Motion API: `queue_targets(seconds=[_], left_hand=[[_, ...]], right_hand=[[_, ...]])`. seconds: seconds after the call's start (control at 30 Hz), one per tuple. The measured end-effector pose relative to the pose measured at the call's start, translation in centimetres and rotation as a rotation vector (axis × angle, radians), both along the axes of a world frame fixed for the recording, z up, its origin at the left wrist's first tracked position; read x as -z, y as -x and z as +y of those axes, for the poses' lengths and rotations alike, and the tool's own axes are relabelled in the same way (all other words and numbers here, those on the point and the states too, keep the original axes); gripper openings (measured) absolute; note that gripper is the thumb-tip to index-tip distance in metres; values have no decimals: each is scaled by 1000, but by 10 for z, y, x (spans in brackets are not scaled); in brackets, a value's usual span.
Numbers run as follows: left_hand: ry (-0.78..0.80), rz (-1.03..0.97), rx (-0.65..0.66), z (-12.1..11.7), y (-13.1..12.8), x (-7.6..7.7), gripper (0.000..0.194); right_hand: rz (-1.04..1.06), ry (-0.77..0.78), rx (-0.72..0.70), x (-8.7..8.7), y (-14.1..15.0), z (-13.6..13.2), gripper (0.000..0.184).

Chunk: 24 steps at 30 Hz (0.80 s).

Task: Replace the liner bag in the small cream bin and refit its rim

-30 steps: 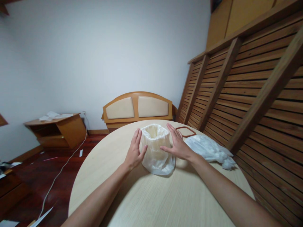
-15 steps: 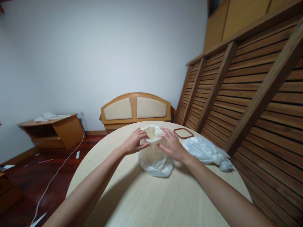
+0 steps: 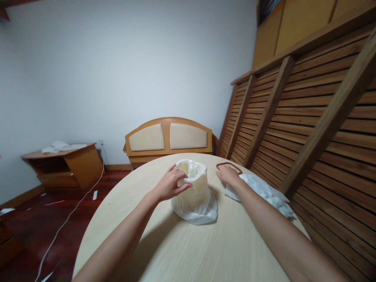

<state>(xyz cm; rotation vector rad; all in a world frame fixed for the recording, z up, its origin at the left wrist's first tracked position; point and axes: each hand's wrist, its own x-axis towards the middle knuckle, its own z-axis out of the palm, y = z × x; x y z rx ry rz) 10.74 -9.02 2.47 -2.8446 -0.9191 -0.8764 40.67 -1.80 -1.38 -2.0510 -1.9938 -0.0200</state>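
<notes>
A small cream bin (image 3: 197,192) stands upright on the round table, with a thin white plastic bag (image 3: 202,215) draped over its rim and bunched loosely around its base. My left hand (image 3: 173,183) grips the near left of the bag-covered rim, fingers over the opening and thumb outside. Farther right, my right hand (image 3: 227,174) is closed at the near left side of a brown rounded-square ring (image 3: 230,163) that lies on the table; its fingertips are partly hidden. Under and beside my right forearm is a crumpled white plastic bag bundle (image 3: 264,190).
The pale round table (image 3: 164,250) fills the foreground. A slatted wooden panel (image 3: 308,129) leans along the right side. Behind the table stands a padded headboard (image 3: 188,135). At left, a low wooden cabinet (image 3: 79,164) holds papers, and a white cable (image 3: 70,217) runs over the floor.
My right hand has left the bin's rim and moved right to the brown ring. My left hand stays at the rim. The bin's opening is now more exposed.
</notes>
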Motion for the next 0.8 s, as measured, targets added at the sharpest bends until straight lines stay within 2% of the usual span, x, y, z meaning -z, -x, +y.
queue_targets(seconds=[0.17, 0.3, 0.4, 0.53, 0.67, 0.8], left_hand=[[-31, -7, -36, -3, -3, -1, 24], [-26, -26, -21, -7, -3, -3, 28], [-13, -49, -14, -9, -7, -4, 35], [-31, -27, -32, -8, -12, -4, 19], [25, 36, 5, -7, 0, -9, 19], [120, 21, 7, -15, 13, -20, 17]], right_hand=[[-91, 181, 127, 10, -10, 19, 37], [-130, 239, 159, 14, -12, 26, 37], [-145, 233, 149, 16, -11, 26, 36], [-142, 198, 96, 17, -2, 22, 34], [-113, 167, 41, 16, 12, 15, 31], [-47, 112, 1, 1, 26, 4, 20]])
